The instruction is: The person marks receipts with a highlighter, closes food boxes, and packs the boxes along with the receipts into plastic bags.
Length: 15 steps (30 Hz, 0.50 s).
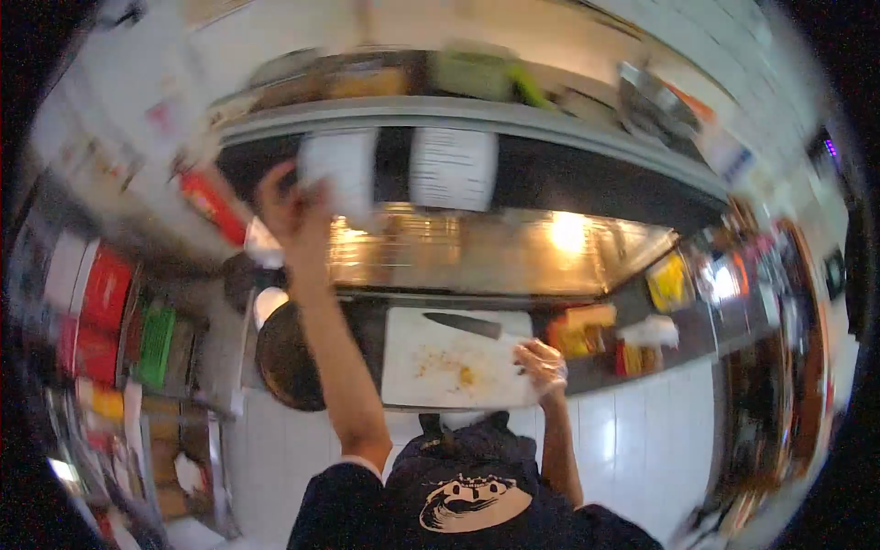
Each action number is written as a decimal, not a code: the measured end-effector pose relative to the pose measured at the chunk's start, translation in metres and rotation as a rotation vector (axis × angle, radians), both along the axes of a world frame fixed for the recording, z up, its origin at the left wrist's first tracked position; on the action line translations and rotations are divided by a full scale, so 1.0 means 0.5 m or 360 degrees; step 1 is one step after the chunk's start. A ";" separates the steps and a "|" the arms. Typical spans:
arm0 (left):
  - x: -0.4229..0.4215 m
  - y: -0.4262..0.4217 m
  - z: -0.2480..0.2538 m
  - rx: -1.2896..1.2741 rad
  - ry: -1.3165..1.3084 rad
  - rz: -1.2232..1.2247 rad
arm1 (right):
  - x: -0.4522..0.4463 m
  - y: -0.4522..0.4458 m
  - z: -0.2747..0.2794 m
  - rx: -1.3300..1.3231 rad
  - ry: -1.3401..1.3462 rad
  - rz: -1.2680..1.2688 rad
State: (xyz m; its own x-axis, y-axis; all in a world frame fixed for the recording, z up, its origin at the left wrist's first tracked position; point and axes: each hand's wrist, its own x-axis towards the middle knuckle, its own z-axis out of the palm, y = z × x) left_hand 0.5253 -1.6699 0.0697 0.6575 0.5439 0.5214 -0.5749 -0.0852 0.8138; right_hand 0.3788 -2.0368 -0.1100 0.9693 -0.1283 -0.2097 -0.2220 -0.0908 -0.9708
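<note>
My left hand [298, 203] is raised at the left end of the dark shelf front, right beside a hanging paper sheet [341, 163]. Motion smears its fingers, so I cannot tell whether they touch the sheet. Low on the right, my right hand [543, 367], in what looks like a clear plastic glove, is closed around the pale handle of a kitchen knife [466, 324]. The knife's dark blade points left across the top of a white cutting board [412, 353]. Yellow-brown crumbs [466, 376] are scattered over the board.
A second printed sheet [454, 170] hangs on the shelf front [550, 165]. Beside the board are a dark round pan [286, 357] and yellow-red packets [582, 332]. A metal bowl [655, 105] tops the shelf. Red bins [108, 289] and a green crate [158, 344] stand left.
</note>
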 end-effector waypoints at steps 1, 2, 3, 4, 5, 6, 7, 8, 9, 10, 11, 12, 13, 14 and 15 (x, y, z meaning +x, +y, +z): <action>-0.014 0.001 -0.042 0.0012 0.0039 0.0084 | -0.011 -0.022 -0.031 -0.0158 0.0063 0.0051; -0.050 -0.031 -0.047 0.0033 -0.0008 0.0150 | -0.017 -0.049 -0.085 -0.0301 0.0145 0.0086; -0.076 -0.020 -0.122 0.0180 0.0030 0.0187 | -0.023 -0.080 -0.122 -0.0383 0.0178 0.0107; -0.131 -0.038 -0.171 0.0279 0.0168 0.0026 | -0.044 -0.126 -0.157 -0.0466 0.0229 0.0138; -0.161 -0.059 -0.238 0.0481 0.0444 0.0093 | -0.067 -0.170 -0.204 -0.0524 0.0248 -0.0039; -0.192 -0.099 -0.303 0.0428 0.0721 -0.0035 | -0.074 -0.219 -0.244 -0.0594 0.0246 -0.0154; -0.224 -0.145 -0.372 0.0420 0.0986 -0.0259 | -0.086 -0.285 -0.273 -0.0879 0.0247 -0.0148; -0.266 -0.207 -0.417 0.0409 0.1256 -0.0454 | -0.099 -0.356 -0.303 -0.1163 0.0246 -0.0108; -0.294 -0.244 -0.528 0.0353 0.1473 -0.0686 | -0.110 -0.436 -0.366 -0.1329 0.0222 -0.0178; -0.314 -0.299 -0.650 0.0458 0.1448 -0.0778 | -0.120 -0.521 -0.437 -0.0672 0.0197 -0.0335; -0.337 -0.380 -0.680 0.0611 0.1609 -0.0786 | -0.115 -0.563 -0.429 -0.1137 0.0178 -0.0410; -0.336 -0.469 -0.695 0.0762 0.1769 -0.0785 | -0.087 -0.610 -0.415 -0.1602 0.0145 -0.0466; -0.329 -0.538 -0.717 0.1082 0.1585 -0.0768 | -0.058 -0.654 -0.420 -0.1588 0.0152 -0.0439; -0.312 -0.607 -0.751 0.1394 0.1391 -0.0744 | -0.023 -0.698 -0.435 -0.1642 0.0059 -0.0291; -0.285 -0.676 -0.797 0.1510 0.1521 -0.0757 | 0.012 -0.737 -0.453 -0.1687 -0.0038 -0.0138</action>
